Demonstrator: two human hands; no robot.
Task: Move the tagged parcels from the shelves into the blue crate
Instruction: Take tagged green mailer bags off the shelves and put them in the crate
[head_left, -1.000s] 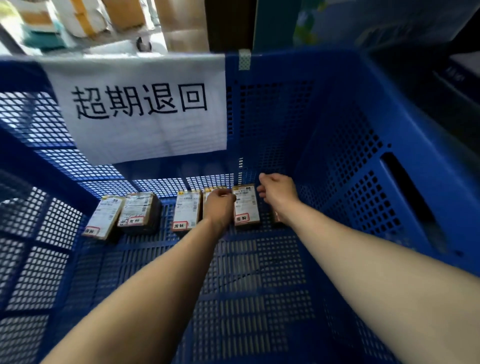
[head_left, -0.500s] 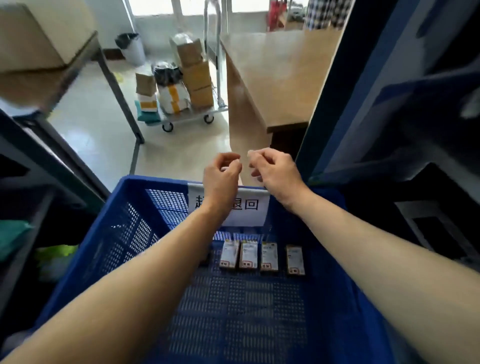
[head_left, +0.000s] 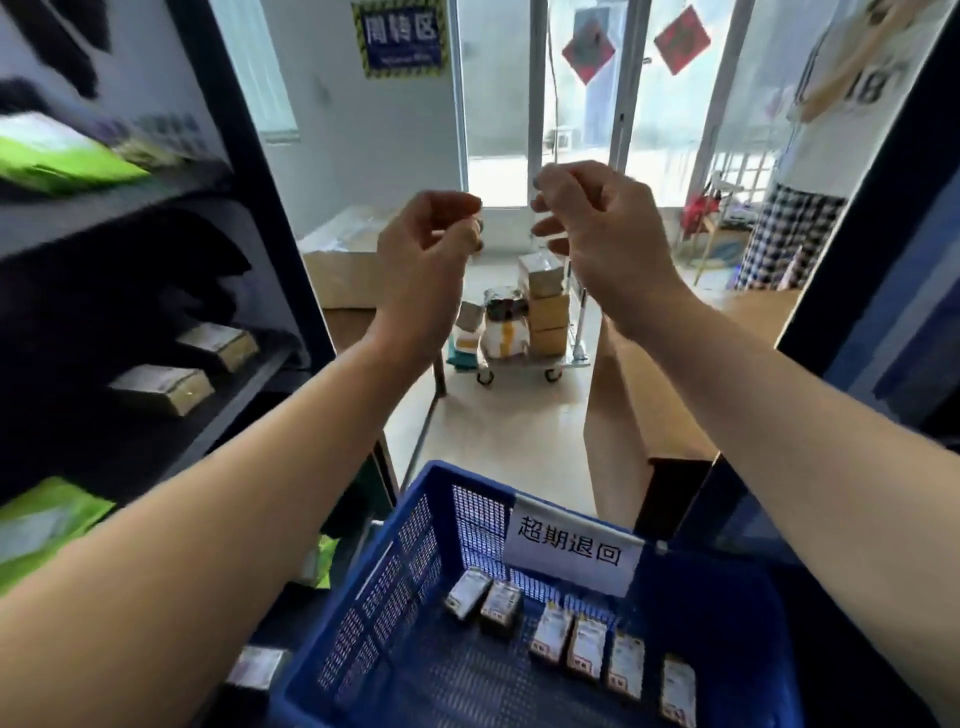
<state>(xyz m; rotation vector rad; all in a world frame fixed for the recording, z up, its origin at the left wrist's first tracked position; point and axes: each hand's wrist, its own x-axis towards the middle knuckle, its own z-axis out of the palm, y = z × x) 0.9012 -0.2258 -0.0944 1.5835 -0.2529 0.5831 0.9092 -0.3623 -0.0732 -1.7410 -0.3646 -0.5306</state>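
Both hands raised at chest height above the blue crate (head_left: 363, 613), well clear of it. Left hand (head_left: 426, 260) and right hand (head_left: 602, 234) carry nothing; fingers loosely curled, each grip narrow and empty, thumb near forefinger. Judged: a transit posture between drop-off and the next pick, hands kept up and together so either can go to a shelf.

Crate sits low, between the shelving units, open top toward the person; likely parked there so parcels drop straight in from either side. White paper sign (head_left: 571, 551) hangs over its far rim, printed with Chinese characters, presumably marking what the crate is for.

Six small tagged parcels (head_left: 587, 647) lie flat on the crate floor in a rough row along the far wall, labels up, red-and-white tags visible on their near ends. Two at left are angled, four at right lie parallel. Laid side by side, not stacked, so labels can be read.

Left shelving unit (head_left: 270, 218): two small boxed parcels (head_left: 166, 387) on a dark shelf, apart from each other; whether tagged, cannot tell, blurred. Green mailer bags (head_left: 57, 156) above and below.

Background: wheeled trolley (head_left: 519, 332) loaded with cartons, wooden worktop (head_left: 670, 395) to the right.

Task judged partly done; the shelf boxes look nearest for the left hand.
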